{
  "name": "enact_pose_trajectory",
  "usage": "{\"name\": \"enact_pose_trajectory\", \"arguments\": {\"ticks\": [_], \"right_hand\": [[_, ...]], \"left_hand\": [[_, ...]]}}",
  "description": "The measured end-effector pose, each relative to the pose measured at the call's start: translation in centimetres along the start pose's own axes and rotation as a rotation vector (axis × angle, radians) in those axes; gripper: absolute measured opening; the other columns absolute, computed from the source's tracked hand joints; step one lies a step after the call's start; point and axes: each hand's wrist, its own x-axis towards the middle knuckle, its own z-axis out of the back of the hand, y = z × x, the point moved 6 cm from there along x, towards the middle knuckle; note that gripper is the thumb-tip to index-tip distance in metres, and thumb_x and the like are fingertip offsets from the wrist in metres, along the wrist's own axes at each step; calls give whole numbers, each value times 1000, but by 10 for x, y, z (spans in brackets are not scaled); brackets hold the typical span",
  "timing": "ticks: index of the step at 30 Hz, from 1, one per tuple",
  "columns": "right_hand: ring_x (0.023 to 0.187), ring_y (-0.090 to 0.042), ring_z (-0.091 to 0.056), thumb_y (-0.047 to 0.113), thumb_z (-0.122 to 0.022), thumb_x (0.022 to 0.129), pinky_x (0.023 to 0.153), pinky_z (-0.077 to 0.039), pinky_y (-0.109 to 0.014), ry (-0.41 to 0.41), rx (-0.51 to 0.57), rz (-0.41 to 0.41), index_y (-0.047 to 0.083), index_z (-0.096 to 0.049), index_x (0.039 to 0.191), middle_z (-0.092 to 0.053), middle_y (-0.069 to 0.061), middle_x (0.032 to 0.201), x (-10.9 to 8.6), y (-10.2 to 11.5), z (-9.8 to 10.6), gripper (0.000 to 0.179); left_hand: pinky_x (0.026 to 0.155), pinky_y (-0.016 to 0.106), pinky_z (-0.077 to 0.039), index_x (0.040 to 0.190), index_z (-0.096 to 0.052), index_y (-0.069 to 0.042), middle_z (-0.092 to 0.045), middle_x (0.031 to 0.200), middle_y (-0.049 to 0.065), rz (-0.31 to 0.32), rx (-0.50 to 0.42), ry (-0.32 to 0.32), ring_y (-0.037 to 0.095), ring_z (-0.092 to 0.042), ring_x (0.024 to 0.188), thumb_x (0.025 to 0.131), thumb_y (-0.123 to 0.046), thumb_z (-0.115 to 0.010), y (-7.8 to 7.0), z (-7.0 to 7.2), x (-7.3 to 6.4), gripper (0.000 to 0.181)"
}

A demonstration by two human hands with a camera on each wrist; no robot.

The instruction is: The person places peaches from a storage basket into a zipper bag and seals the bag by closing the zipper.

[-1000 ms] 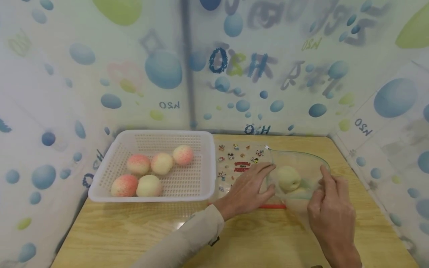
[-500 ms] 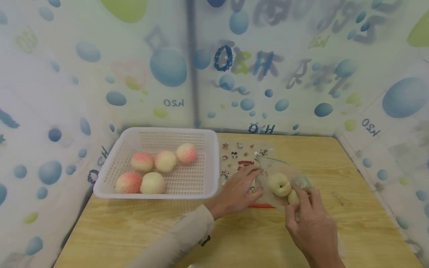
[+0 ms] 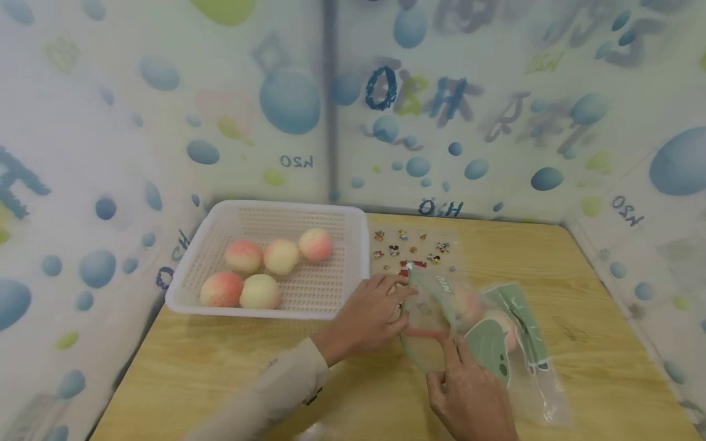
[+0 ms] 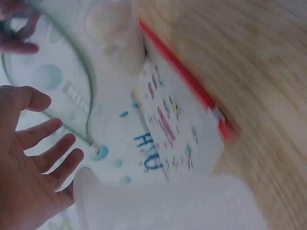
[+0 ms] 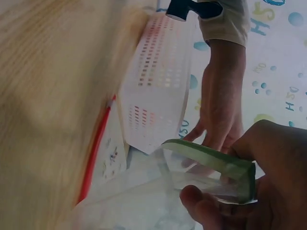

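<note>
My right hand [image 3: 474,392] pinches the green zip edge [image 5: 206,155] of a clear zip bag [image 3: 488,349] printed with a green figure. Peaches [image 3: 469,306] show dimly through its plastic. The bag's mouth gapes toward my left hand [image 3: 366,318], which is beside it. In the left wrist view the left fingers [image 4: 50,163] are spread, loosely bent and hold nothing. Beneath the hands lies a second clear bag [image 3: 410,245] with small cartoon prints and a red zip [image 4: 182,72].
Left of the bags stands a white perforated basket [image 3: 265,313] with several pink and cream peaches [image 3: 281,257] in it. Its right side is close to my left hand. A wall [image 3: 485,122] with bubble patterns rises behind the wooden table [image 3: 607,367].
My right hand has moved left and nearer to me, swinging the green-edged bag round so its mouth faces left. The left hand has shifted slightly left. Peaches in the basket stay put.
</note>
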Motion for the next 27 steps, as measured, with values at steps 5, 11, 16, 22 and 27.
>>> {"name": "enact_pose_trajectory", "arguments": {"ticks": [5,11,16,22,27], "right_hand": [[47,-13,-38,9,-64,76,38,-34,-31,-42,7,2,4,-67,117,-68,-14,113,-3,3,-5,41],[47,-12,-39,12,-64,77,37,-32,-30,-85,-26,9,8,-70,115,-70,-10,101,-1,5,-4,39],[48,-9,-36,13,-65,77,37,-31,-28,-80,-47,6,9,-70,113,-67,-3,89,0,3,-1,37],[48,-9,-40,14,-68,78,39,-34,-29,-73,-29,-12,12,-71,112,-68,0,90,-2,-1,-1,34],[48,-7,-41,15,-67,77,39,-35,-28,-93,-30,20,12,-70,105,-68,1,90,-3,-1,1,28]], "left_hand": [[91,43,-50,126,-69,-14,-61,129,3,-14,29,-101,24,-56,118,97,-23,-61,19,26,-18,31],[96,44,-50,119,-69,-9,-63,120,7,14,70,-117,26,-59,113,98,-21,-60,51,45,-29,26],[95,53,-48,126,-64,-3,-60,128,15,121,153,14,34,-55,119,95,-25,-65,87,46,-23,38],[96,63,-43,136,-52,2,-46,142,28,373,247,231,47,-43,129,93,-24,-60,143,43,-29,50],[104,69,-35,141,-43,10,-39,145,36,476,207,296,54,-35,134,92,-14,-58,178,41,-42,57]]}}
